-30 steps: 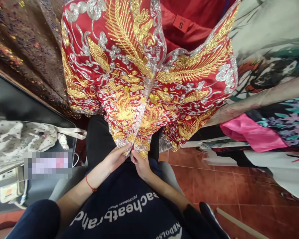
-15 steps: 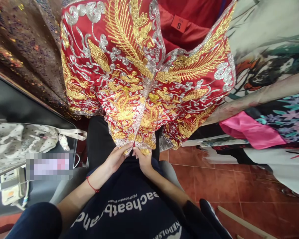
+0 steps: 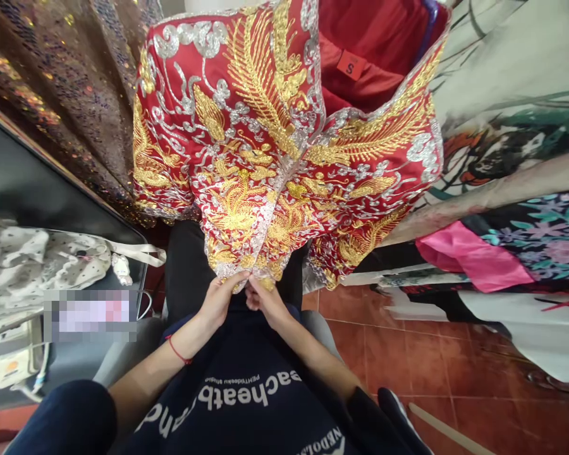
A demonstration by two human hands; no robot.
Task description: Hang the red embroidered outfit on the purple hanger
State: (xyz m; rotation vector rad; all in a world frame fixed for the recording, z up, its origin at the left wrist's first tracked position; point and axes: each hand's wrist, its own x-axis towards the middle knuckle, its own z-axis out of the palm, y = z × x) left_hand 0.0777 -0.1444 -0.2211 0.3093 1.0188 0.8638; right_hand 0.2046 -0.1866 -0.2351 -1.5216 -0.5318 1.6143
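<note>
A red jacket (image 3: 284, 164) with dense gold and silver embroidery lies spread over my lap, its collar end away from me. Inside its neck shows a red satin lining with a size label (image 3: 351, 65) marked S. My left hand (image 3: 224, 292) pinches the bottom hem beside the front opening. Just across that opening, my right hand (image 3: 264, 298) grips the hem on the other side, thumb on top and fingers curled beneath. The two hands nearly touch at the lower end of the silver front edging. What lies under the fingertips is hidden.
At left, a black chair (image 3: 76, 208) holds a dotted white cloth bag (image 3: 42, 259) and a power strip (image 3: 16, 363). Sequined fabric (image 3: 76, 95) hangs behind it. Hanging garments (image 3: 502, 145) line the right side above red floor tiles (image 3: 408, 360).
The jacket's upper part has shifted slightly right and down in view. Both hands stay at the hem, and my right hand's fingers have curled further underneath.
</note>
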